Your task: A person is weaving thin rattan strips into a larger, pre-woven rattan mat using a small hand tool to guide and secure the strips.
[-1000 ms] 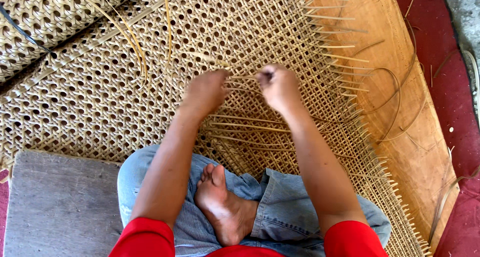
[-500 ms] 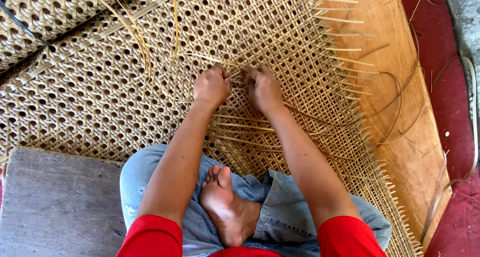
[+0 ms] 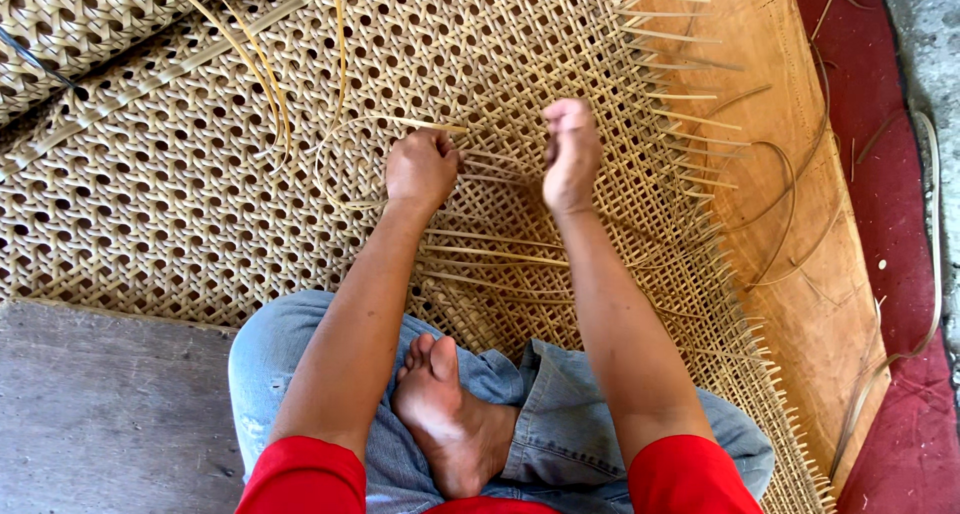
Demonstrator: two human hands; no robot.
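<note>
The woven cane panel (image 3: 200, 194) lay flat across the wooden frame (image 3: 790, 224), spanning the view. The left hand (image 3: 420, 166) rested on the weave, fingers closed around a looping cane strand (image 3: 345, 144). The right hand (image 3: 570, 152) was raised just above, fingers pinched together; its hold could not be determined.

Pale cane strand (image 3: 350, 149) looped over flat, half-woven, open-mesh cane sheet (image 3: 200, 204).
</note>
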